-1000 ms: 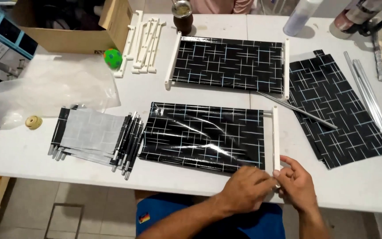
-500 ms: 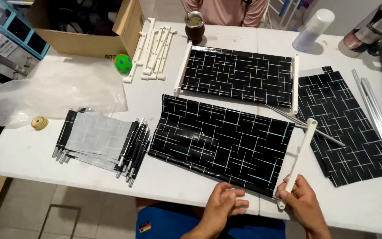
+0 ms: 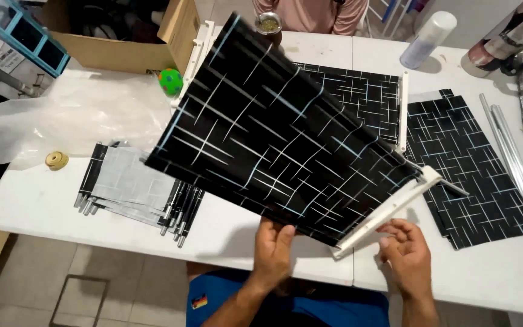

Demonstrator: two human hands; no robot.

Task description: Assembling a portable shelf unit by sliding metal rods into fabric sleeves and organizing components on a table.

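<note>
A large black panel [image 3: 273, 121] with thin white and blue lines is lifted off the white table [image 3: 43, 200] and tilted toward me. My left hand [image 3: 272, 247] grips its near lower edge. A white plastic strip [image 3: 388, 209] runs along the panel's right edge. My right hand [image 3: 408, 254] hovers just below that strip with its fingers apart, nothing in it. Behind the raised panel, a second patterned panel [image 3: 358, 100] lies flat, its white strip on the right.
A stack of loose black patterned sheets [image 3: 473, 163] lies right. A pile of folded grey-backed pieces [image 3: 134, 184] lies left, beside clear plastic wrap [image 3: 68, 118] and a tape roll [image 3: 57, 160]. A cardboard box [image 3: 122, 36], metal rods [image 3: 513, 157] and a white bottle [image 3: 428, 39] stand around. Another person sits opposite.
The black panel lay flat on the table with both my hands at its right strip. It now stands raised and tilted, my left hand under its near edge and my right hand off it.
</note>
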